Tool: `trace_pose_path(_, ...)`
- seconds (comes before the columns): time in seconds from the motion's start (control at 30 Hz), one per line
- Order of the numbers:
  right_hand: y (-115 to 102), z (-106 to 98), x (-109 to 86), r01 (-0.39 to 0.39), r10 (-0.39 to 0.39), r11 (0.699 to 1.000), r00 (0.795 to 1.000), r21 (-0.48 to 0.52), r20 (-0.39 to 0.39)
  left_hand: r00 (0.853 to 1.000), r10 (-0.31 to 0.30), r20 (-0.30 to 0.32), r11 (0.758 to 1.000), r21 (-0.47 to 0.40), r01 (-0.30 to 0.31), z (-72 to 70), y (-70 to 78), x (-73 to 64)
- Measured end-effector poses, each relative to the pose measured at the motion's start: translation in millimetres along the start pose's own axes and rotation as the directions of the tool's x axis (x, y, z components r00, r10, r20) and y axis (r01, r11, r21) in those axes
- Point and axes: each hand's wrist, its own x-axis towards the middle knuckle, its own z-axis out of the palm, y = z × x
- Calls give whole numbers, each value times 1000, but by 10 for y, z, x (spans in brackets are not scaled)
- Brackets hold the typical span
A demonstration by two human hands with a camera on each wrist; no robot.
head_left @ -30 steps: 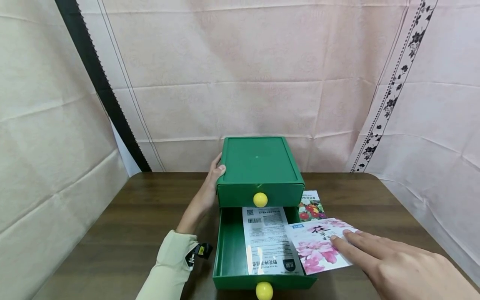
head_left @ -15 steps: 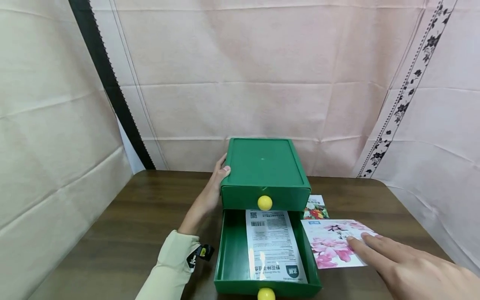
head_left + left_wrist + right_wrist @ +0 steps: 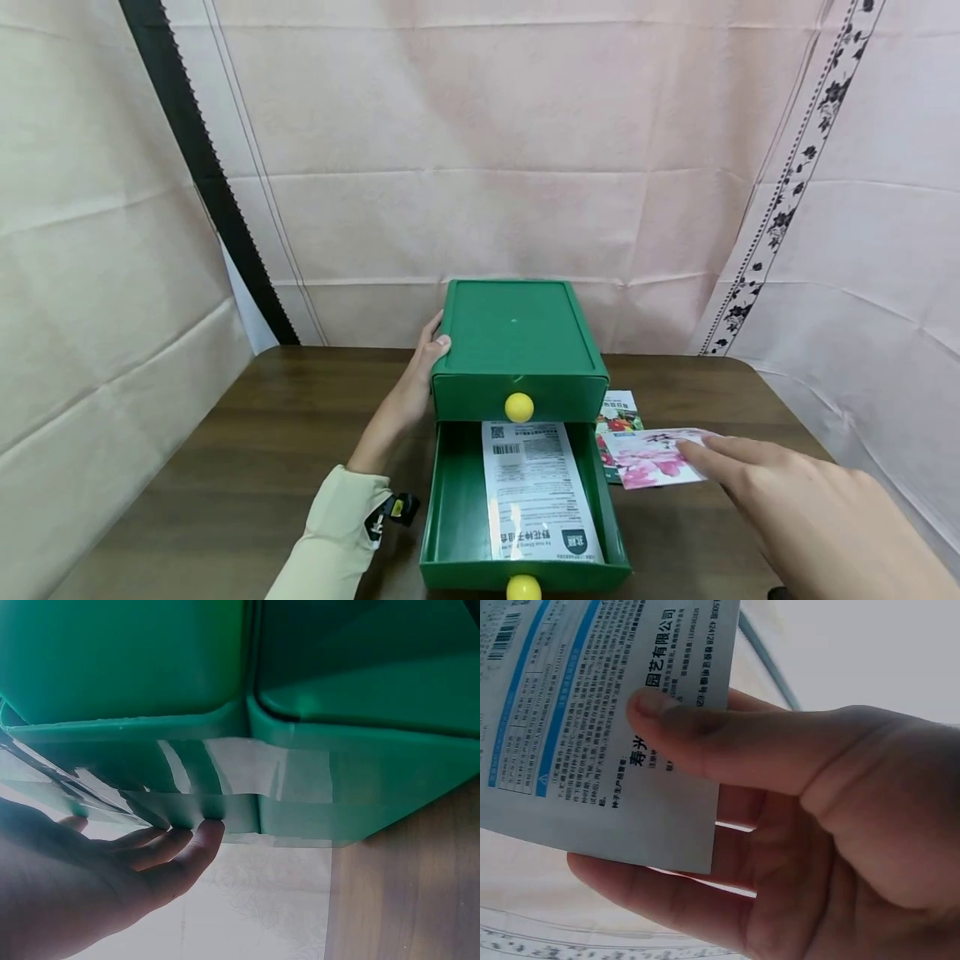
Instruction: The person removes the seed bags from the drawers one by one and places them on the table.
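Observation:
My right hand (image 3: 813, 500) pinches a pink-flower seed packet (image 3: 652, 465) between thumb and fingers. In the right wrist view the thumb presses its printed back. The packet hangs right of the green drawer box (image 3: 517, 329), partly in front of a second packet (image 3: 621, 408) with a colourful fruit or vegetable picture. My left hand (image 3: 408, 383) rests against the box's left side; the left wrist view shows the fingertips touching its wall. The lower drawer (image 3: 461, 575) is pulled out and holds a white printed packet (image 3: 536, 492), text side up.
Yellow round knobs mark the upper drawer (image 3: 519, 407) and the lower one. The box stands on a brown wooden table (image 3: 300, 467). Pale cloth (image 3: 487, 142) hangs behind and at both sides, with a black strip (image 3: 202, 167) on the left.
The pink-flower packet has moved from over the lower drawer's right rim to the right, then farther back in front of the second packet. My left hand stays on the box.

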Motion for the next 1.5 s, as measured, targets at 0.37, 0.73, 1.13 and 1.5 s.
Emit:
trace_pose_path(0.37, 57, -92, 350, -6, 10, 992, 999, 123, -31, 1000, 19, 7, 1000, 2, -19, -5, -10, -13)
trace_pose_path(0.73, 177, 57, 668, 13, -14, 985, 1000, 171, 4, 999, 39, 15, 999, -24, -39, -15, -21, -9)
trace_pose_path(1.13, 243, 251, 830, 103, -113, 946, 993, 307, 17, 1000, 27, 9, 999, -24, -27, -5, -22, -18)
trace_pose_path(1.5, 243, 398, 957, 126, -130, 937, 992, 325, -10, 999, 35, 18, 999, -23, -35, -13, -16, -11)
